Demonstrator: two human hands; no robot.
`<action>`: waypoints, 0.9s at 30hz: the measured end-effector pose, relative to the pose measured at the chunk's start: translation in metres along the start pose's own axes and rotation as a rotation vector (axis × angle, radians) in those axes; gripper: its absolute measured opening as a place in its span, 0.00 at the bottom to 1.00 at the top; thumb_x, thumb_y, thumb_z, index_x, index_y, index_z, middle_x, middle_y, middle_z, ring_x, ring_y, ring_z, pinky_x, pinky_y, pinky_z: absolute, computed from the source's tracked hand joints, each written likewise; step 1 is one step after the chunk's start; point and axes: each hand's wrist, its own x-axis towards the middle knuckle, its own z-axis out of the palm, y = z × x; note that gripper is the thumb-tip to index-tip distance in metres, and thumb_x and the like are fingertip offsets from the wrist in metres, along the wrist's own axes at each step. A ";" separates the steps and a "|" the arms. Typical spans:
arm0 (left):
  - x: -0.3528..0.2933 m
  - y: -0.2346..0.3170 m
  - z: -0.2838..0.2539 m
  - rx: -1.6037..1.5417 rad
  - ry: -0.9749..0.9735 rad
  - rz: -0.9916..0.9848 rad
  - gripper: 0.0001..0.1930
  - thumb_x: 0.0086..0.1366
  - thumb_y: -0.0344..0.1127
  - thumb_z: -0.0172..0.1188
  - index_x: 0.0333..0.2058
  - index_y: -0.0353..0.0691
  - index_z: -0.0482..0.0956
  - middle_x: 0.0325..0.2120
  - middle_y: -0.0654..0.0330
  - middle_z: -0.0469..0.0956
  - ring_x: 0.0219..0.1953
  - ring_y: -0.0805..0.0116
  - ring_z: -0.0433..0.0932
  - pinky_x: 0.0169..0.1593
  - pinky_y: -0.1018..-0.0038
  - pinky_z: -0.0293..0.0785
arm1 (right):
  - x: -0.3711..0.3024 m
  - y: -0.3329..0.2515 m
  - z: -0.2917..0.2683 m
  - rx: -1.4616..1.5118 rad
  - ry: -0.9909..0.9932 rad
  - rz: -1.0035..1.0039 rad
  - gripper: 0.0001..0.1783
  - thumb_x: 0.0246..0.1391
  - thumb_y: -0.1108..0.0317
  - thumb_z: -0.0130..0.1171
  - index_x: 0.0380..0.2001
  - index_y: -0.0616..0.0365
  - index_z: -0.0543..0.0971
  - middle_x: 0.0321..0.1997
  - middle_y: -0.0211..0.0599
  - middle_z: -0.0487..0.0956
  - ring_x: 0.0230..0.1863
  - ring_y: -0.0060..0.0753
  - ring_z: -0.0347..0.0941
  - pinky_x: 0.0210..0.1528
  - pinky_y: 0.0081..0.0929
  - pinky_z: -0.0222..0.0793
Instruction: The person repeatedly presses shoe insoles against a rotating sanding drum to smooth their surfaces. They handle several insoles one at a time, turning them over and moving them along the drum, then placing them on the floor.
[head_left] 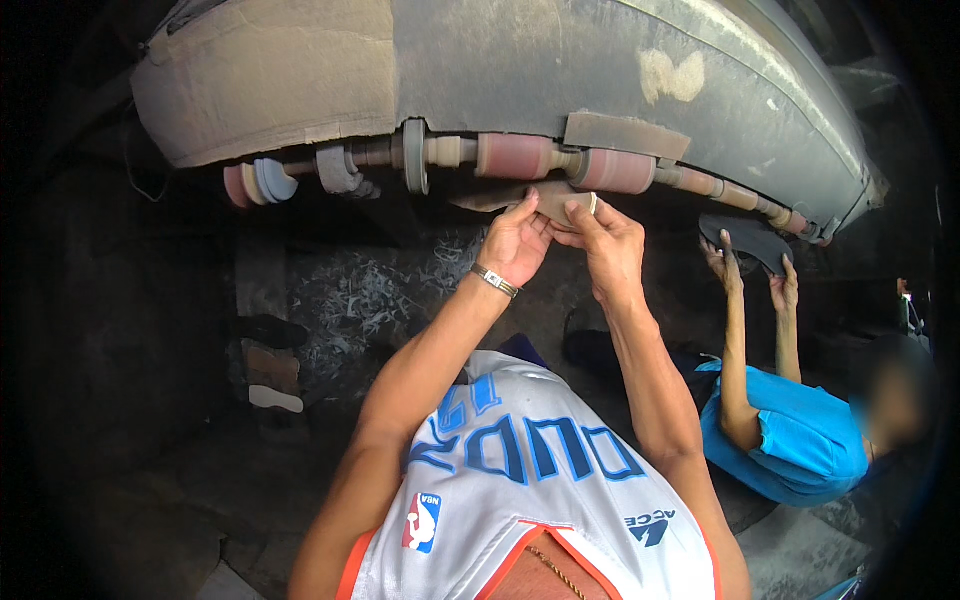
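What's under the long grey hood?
Showing below the hood: red rollers, a grey wheel and smaller rollers. Just below the red rollers, the left hand and right hand hold a tan piece. Whatever sits further inside is covered.

Lighting is uneven. Left hand [518, 250] and right hand [614, 245] are clearly lit; white jersey [530, 480] below the grip reads brightest. Deep shadow lies well left of the grip. Machine hood [500, 65] beyond it bows with lens distortion; corners darken to black. Co-worker's head [893, 392], far right, is blurred.
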 end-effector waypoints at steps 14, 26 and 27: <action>0.001 0.005 0.012 0.130 -0.119 -0.152 0.18 0.79 0.44 0.59 0.58 0.40 0.78 0.55 0.56 0.82 0.60 0.62 0.79 0.65 0.61 0.75 | -0.032 -0.004 -0.007 -0.052 0.087 -0.092 0.18 0.68 0.69 0.66 0.56 0.71 0.84 0.51 0.44 0.87 0.48 0.30 0.85 0.50 0.30 0.86; 0.028 0.020 -0.008 0.100 -0.104 -0.111 0.15 0.76 0.38 0.61 0.55 0.36 0.79 0.52 0.54 0.83 0.57 0.62 0.80 0.63 0.62 0.74 | 0.000 0.004 0.004 0.021 0.050 -0.006 0.17 0.67 0.72 0.66 0.55 0.70 0.85 0.50 0.43 0.87 0.47 0.30 0.85 0.48 0.28 0.87; 0.026 0.021 -0.006 0.113 -0.117 -0.122 0.15 0.76 0.39 0.61 0.55 0.36 0.79 0.52 0.55 0.83 0.56 0.62 0.80 0.63 0.62 0.74 | -0.006 0.004 0.003 0.029 0.078 -0.020 0.16 0.67 0.72 0.65 0.55 0.69 0.85 0.49 0.43 0.87 0.47 0.30 0.85 0.48 0.28 0.87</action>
